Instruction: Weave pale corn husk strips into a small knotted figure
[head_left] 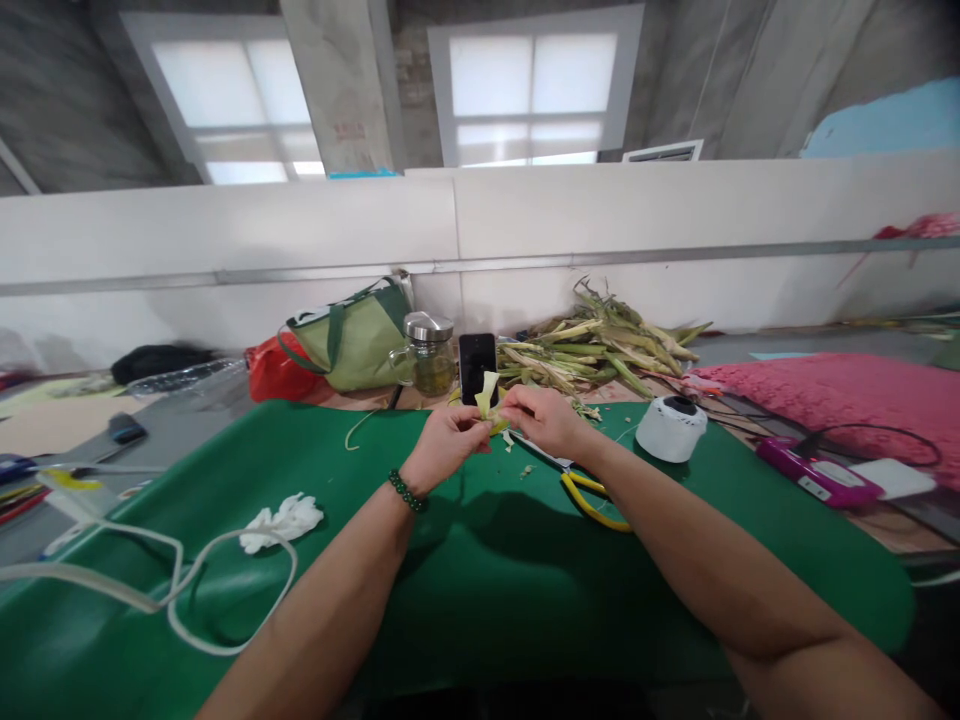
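Over the green mat [465,610], my left hand [450,440], with a dark green bead bracelet [406,490] at its wrist, pinches a pale yellow-green strip of plant leaf [487,392] that stands up from the fingertips. My right hand [546,418] is closed close beside it, fingertips pressed together near the strip's base; what they grip is too small to make out. Under the right wrist lie scissors [592,498] with yellow handles. A white spool of thread [671,430] stands to the right, with a fine thread running towards the hands.
Behind the hands are a phone [478,362], a glass jug [431,365] with a metal lid, a green bag [360,340] and a heap of plant stalks [600,340]. White tissue [283,522] and a white cable [176,570] lie left. A purple power strip [821,475] lies right.
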